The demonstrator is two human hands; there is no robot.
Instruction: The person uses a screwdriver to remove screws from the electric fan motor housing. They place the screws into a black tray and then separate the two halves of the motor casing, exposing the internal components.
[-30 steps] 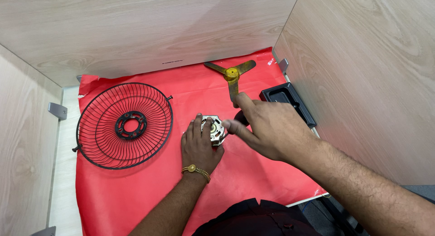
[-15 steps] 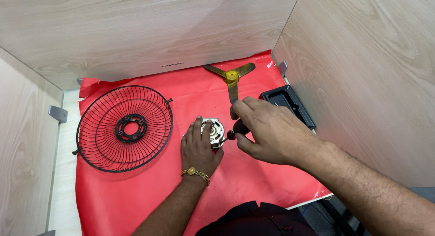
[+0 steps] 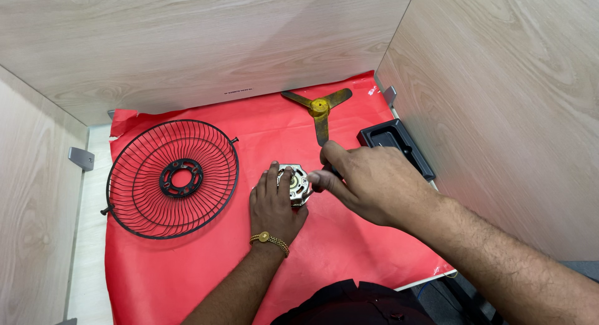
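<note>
Fan in pieces: black wire guard [image 3: 171, 178] at 9 o'clock of small metal motor [image 3: 294, 184], yellow blade [image 3: 319, 110] at 12, both off. Motor mid red mat [image 3: 187, 269], not remounted. Left hand [image 3: 273, 206] fingers curled around motor. Right hand [image 3: 368, 184] fingers pinched on dark tool handle [image 3: 329, 173], tip hidden.

bare forearms, no sleeves; gold beaded bracelet [image 3: 269, 241] round left wrist; dark garment [image 3: 349, 306] at lap.
</note>
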